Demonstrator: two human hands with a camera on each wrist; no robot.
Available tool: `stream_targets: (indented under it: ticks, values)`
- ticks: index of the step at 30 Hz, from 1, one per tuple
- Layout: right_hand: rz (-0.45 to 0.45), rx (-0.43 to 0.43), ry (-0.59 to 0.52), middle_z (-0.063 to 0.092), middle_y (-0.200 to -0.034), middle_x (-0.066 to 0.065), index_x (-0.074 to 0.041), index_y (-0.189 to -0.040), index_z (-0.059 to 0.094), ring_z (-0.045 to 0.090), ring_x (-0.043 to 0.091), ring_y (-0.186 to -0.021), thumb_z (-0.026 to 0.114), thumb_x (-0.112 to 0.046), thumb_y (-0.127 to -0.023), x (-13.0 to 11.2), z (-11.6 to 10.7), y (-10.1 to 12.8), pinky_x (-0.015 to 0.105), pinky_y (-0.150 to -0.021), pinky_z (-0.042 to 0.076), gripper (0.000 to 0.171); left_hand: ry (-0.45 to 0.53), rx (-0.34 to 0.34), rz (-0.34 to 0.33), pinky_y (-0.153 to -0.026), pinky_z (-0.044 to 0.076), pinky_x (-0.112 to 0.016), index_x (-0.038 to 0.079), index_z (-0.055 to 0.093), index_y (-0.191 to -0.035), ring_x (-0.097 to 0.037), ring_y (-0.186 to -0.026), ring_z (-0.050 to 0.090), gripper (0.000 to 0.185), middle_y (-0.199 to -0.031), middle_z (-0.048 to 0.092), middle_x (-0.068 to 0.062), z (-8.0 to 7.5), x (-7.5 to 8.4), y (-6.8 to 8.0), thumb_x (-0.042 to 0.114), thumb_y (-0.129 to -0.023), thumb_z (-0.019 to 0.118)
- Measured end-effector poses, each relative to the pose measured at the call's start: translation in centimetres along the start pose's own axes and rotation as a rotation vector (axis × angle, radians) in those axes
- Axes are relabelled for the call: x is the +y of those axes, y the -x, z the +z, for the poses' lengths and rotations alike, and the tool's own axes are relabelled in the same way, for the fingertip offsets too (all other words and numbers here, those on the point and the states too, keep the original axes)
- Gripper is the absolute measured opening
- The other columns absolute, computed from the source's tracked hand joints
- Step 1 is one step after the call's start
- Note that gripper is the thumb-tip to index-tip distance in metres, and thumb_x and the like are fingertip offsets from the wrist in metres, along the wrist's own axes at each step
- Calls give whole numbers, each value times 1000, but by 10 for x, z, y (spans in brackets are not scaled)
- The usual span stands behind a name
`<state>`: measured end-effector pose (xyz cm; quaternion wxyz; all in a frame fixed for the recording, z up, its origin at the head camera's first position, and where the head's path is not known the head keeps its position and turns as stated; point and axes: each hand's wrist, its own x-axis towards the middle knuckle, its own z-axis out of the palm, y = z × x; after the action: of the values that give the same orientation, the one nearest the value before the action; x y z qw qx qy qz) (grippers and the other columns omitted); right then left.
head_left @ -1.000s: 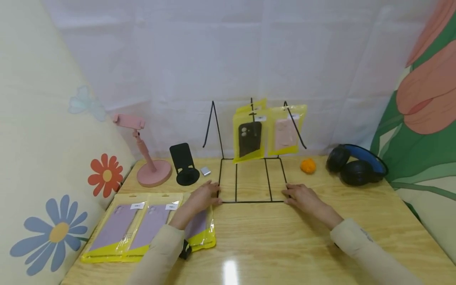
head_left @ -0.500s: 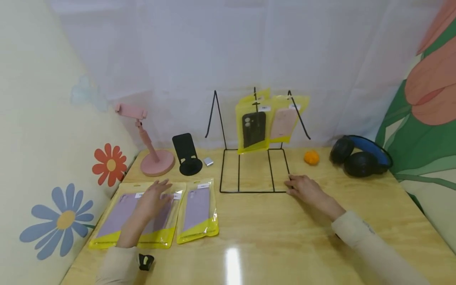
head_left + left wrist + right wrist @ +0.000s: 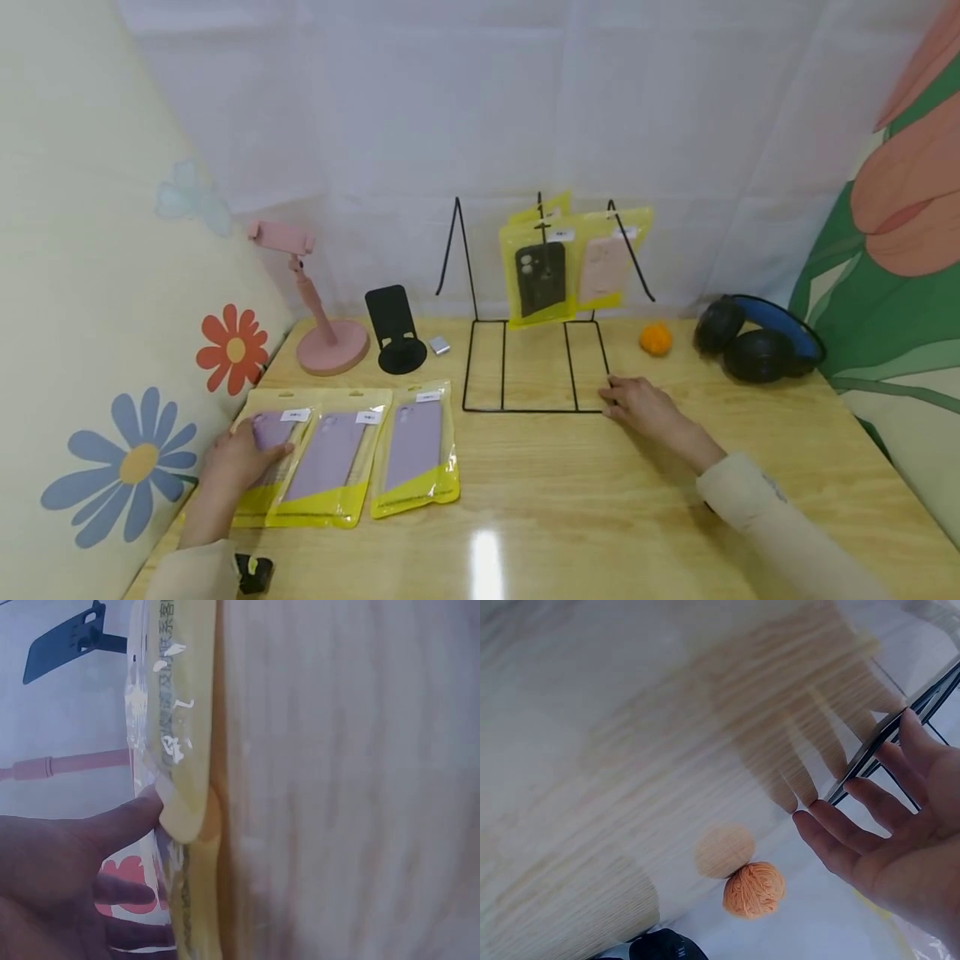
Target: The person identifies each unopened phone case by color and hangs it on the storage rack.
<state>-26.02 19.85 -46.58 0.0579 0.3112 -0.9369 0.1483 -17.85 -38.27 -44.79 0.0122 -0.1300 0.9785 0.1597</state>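
On the left of the table lie three yellow-edged packets, each with a purple phone case in it. My left hand (image 3: 238,458), thumb and fingers spread, rests over the leftmost packet (image 3: 258,508). In the left wrist view the thumb touches a packet's edge (image 3: 180,787). The middle packet (image 3: 326,458) lies right beside it, and the right packet (image 3: 414,454) lies slightly apart. My right hand (image 3: 645,408) touches the right side of a black wire display rack (image 3: 532,411) with relaxed fingertips. From the rack hang packets with a black phone case (image 3: 542,279) and a pink phone case (image 3: 603,267).
At the back left stand a pink phone stand (image 3: 330,346) and a black phone stand (image 3: 393,321), with a small silver block (image 3: 438,345) beside them. An orange yarn ball (image 3: 656,339) and black headphones (image 3: 757,346) lie to the right of the rack.
My left hand has left the rack's left side and moved left, across the packets, down onto the leftmost one. The right hand stays at the rack.
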Motion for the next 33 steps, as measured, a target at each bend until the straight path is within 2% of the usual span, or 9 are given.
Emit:
stream_targets:
  ticks: [3, 9, 12, 14, 17, 21, 26, 29, 33]
  values:
    - [-3, 8, -10, 57, -124, 33, 5, -116, 67, 59, 45, -107, 69, -13, -89, 0, 1, 1, 54, -88, 49, 33, -18, 48, -15, -82, 36, -62, -23, 30, -131, -55, -93, 39, 91, -103, 40, -47, 0, 1, 2, 35, -79, 77]
    - [-18, 1, -19, 57, -123, 34, 6, -116, 67, 60, 45, -106, 69, -13, -89, 2, 5, 2, 53, -88, 49, 33, 99, 130, -60, -73, 39, -59, -12, 24, -138, -54, -88, 35, 92, -103, 29, -40, -3, 2, 2, 21, -76, 82]
    - [-18, -2, -15, 56, -123, 34, 6, -117, 67, 60, 45, -107, 68, -13, -89, 2, 6, 2, 54, -88, 49, 33, 110, 188, 23, -66, 43, -56, -10, 32, -136, -51, -83, 41, 71, -103, 33, -42, -9, 0, 4, 6, -81, 74]
    - [-17, -3, -10, 56, -124, 34, 6, -117, 67, 59, 45, -107, 68, -14, -89, 2, 5, 2, 54, -89, 48, 33, 109, 240, 113, -61, 43, -53, -10, 39, -132, -48, -79, 44, 54, -102, 39, -43, -16, 0, 8, -3, -84, 63]
    - [-5, -1, -4, 56, -124, 33, 5, -117, 67, 59, 45, -108, 68, -14, -90, 2, 3, 1, 55, -89, 48, 33, 121, 322, 187, -59, 41, -48, -8, 50, -130, -44, -77, 46, 45, -101, 49, -38, -29, 9, 17, -9, -85, 50]
    - [2, 5, 10, 56, -125, 32, 4, -117, 67, 58, 46, -108, 68, -14, -90, 2, 1, 0, 56, -90, 47, 33, 155, 445, 200, -61, 38, -40, -3, 57, -129, -41, -81, 46, 42, -102, 52, -31, -49, 33, 36, -8, -89, 48]
    - [-13, 15, 13, 57, -124, 33, 5, -116, 67, 58, 46, -108, 68, -14, -89, 3, 1, 0, 56, -91, 46, 33, 276, 575, 373, -59, 30, -20, 3, 66, -122, -21, -78, 42, 37, -93, 53, -17, -67, 75, 57, -9, -88, 60]
    - [-15, 16, 11, 57, -124, 33, 5, -116, 67, 58, 46, -108, 68, -14, -89, 3, 1, 0, 56, -91, 46, 33, 424, 545, 528, -59, 33, -10, 4, 69, -119, -9, -77, 42, 39, -92, 54, -5, -70, 103, 65, -12, -84, 64]
    - [-17, 19, 10, 57, -124, 33, 5, -116, 67, 58, 46, -108, 69, -13, -89, 3, 1, 1, 56, -90, 47, 33, 646, 373, 714, -62, 42, -10, 2, 68, -120, -6, -83, 48, 41, -107, 60, 7, -66, 136, 68, -15, -82, 65]
